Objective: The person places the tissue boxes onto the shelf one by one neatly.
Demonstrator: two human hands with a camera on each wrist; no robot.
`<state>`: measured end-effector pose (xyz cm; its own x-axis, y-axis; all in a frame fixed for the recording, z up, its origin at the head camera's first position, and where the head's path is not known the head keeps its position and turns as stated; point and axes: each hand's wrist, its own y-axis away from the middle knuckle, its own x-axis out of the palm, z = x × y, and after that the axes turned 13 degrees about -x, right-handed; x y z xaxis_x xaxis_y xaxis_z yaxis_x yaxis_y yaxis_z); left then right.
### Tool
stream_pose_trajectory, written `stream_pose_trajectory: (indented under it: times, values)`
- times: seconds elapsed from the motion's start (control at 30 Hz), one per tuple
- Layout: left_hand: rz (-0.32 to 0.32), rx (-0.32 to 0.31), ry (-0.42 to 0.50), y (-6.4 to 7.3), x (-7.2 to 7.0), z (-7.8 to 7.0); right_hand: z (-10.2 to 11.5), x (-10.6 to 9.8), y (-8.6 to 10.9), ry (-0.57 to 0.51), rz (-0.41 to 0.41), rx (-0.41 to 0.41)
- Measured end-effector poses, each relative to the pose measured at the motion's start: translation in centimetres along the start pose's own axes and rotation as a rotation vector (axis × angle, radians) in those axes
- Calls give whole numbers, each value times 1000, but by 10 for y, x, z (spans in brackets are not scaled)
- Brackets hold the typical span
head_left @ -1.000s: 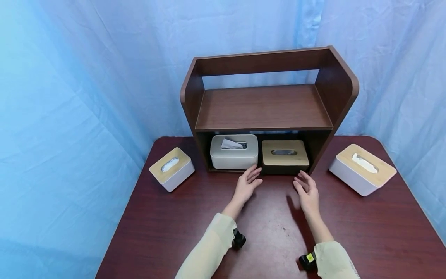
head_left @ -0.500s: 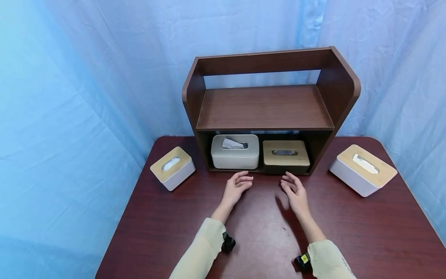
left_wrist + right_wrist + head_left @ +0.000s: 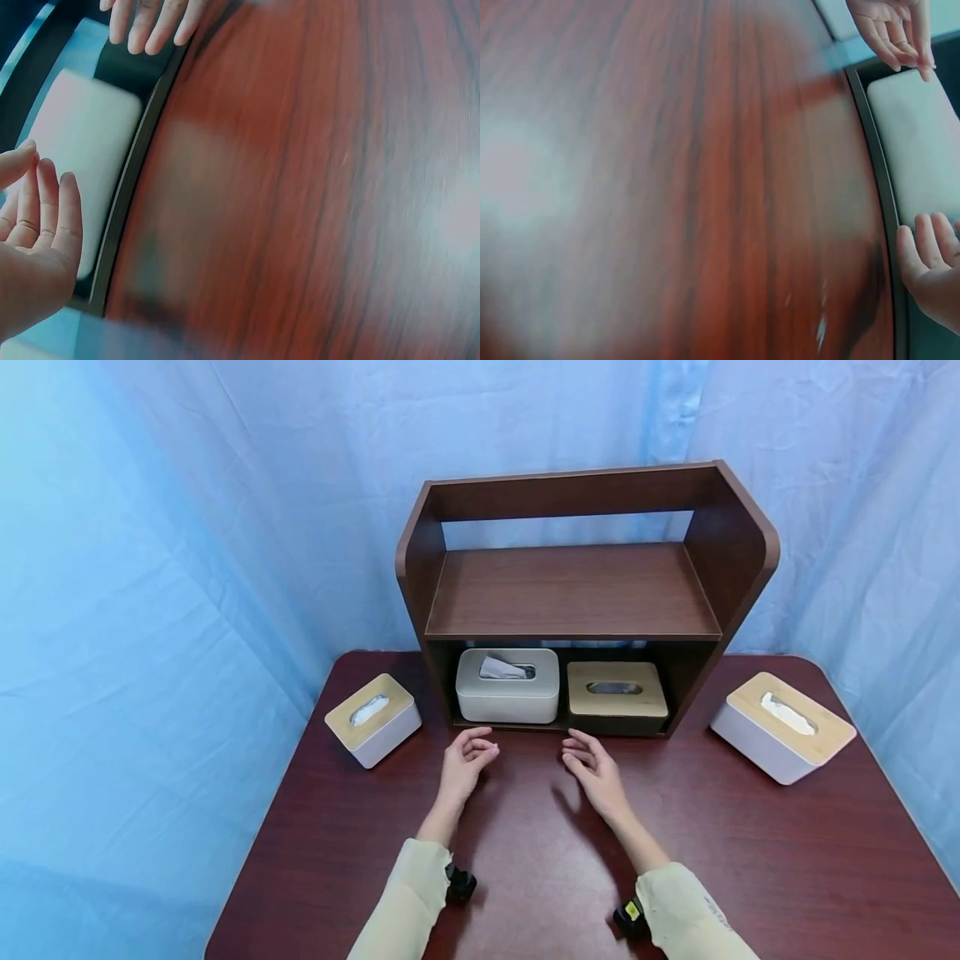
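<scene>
A light grey tissue box (image 3: 507, 703) with a tissue poking from its slot sits at the left of the shelf's lower compartment. Beside it on the right stands a black tissue box (image 3: 617, 724) with a wooden lid. My left hand (image 3: 461, 770) hovers just in front of the grey box's left end, fingers loosely bent and holding nothing. Before the gap between the two boxes is my right hand (image 3: 596, 777), also relaxed with nothing in it. In the left wrist view, the left fingers (image 3: 69, 217) overlap the grey box's front.
The dark brown two-tier shelf (image 3: 573, 593) stands at the back of the reddish wooden table (image 3: 555, 877). A small white tissue box (image 3: 386, 737) with a wooden lid sits left of it, and a larger white one (image 3: 757, 745) right. Blue curtains (image 3: 337, 485) hang behind.
Both hands have moved left along the shelf front, away from the black tissue box, toward the grey one. The boxes stay where they were; the head view shifts slightly.
</scene>
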<state>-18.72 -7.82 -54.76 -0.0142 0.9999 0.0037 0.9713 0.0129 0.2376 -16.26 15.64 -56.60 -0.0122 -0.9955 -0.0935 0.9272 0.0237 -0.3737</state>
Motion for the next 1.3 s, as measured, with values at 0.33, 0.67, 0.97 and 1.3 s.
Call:
stream_pose_trajectory:
  times: [0.33, 0.67, 0.97, 1.3]
  values:
    - [-186, 70, 126, 3, -59, -10, 39, 32, -13, 9, 133, 38]
    - [-402, 180, 237, 11, -116, -34, 55, 50, -16, -1, 208, -14]
    - [-569, 193, 231, 12, -158, -40, 55, 56, -14, -17, 231, -35]
    - [-645, 28, 171, 5, -178, -27, 54, 54, -12, -24, 233, -38]
